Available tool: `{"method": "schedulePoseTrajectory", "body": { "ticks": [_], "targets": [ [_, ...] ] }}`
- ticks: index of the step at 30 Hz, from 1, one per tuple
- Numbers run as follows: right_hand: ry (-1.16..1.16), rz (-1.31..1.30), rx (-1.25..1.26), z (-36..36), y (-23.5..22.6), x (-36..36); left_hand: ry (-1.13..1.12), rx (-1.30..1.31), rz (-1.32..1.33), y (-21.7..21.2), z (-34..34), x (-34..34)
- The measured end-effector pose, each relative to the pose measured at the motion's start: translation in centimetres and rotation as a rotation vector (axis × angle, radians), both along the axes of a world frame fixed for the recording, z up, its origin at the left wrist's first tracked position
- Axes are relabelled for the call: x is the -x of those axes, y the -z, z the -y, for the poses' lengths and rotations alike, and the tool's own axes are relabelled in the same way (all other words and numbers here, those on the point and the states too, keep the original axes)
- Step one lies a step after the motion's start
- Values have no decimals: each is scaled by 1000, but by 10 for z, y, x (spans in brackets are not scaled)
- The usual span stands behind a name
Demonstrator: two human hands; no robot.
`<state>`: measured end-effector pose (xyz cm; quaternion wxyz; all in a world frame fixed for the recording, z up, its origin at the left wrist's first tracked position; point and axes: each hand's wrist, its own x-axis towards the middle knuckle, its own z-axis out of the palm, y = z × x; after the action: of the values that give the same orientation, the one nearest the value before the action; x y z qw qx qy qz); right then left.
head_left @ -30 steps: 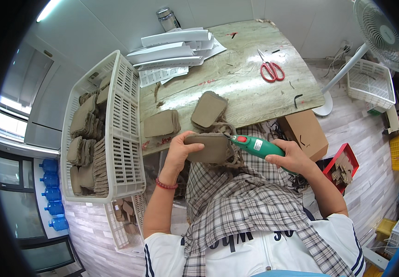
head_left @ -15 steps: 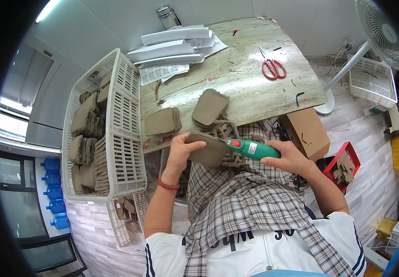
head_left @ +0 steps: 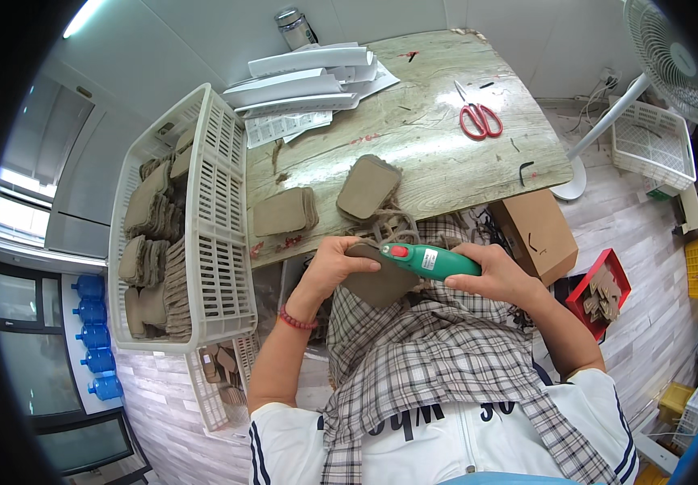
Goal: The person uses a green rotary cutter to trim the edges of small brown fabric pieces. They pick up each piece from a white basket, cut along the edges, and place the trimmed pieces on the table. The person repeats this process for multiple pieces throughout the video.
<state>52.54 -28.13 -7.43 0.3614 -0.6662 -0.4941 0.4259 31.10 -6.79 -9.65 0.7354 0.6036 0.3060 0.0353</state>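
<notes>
Over my lap, my left hand (head_left: 334, 268) pinches a brown rounded fabric pad (head_left: 383, 284) between thumb and fingers. My right hand (head_left: 501, 275) is wrapped round a green handheld power tool (head_left: 438, 262) with a red switch near its head. The tool's head lies at the pad's upper edge, close to my left fingertips; its working tip is hidden. Strips of brown trim trail behind the tool toward the table. At the table's near edge lie a stack of similar pads (head_left: 284, 212) and a second stack (head_left: 369, 188) beside it.
A white plastic crate (head_left: 223, 226) full of pads stands left of the wooden table (head_left: 438, 174). On the table are red-handled scissors (head_left: 480, 121) and papers (head_left: 300, 89). A cardboard box (head_left: 533, 234), a red box (head_left: 622, 275) and a fan (head_left: 672, 61) are at the right.
The pad has turned in my left hand, which has shifted slightly right. The green tool has moved a little left along the pad's edge, still in my right hand.
</notes>
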Motion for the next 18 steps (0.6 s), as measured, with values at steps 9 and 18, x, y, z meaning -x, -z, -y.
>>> {"method": "schedulePoseTrajectory", "body": {
  "ticks": [9,18],
  "targets": [
    [48,-97,-74,-14,9,10,32,-150,-45,-12,-18,14],
    [191,-214,-1,3,24,8,-731,-571,-81,43,-157,77]
  ]
}}
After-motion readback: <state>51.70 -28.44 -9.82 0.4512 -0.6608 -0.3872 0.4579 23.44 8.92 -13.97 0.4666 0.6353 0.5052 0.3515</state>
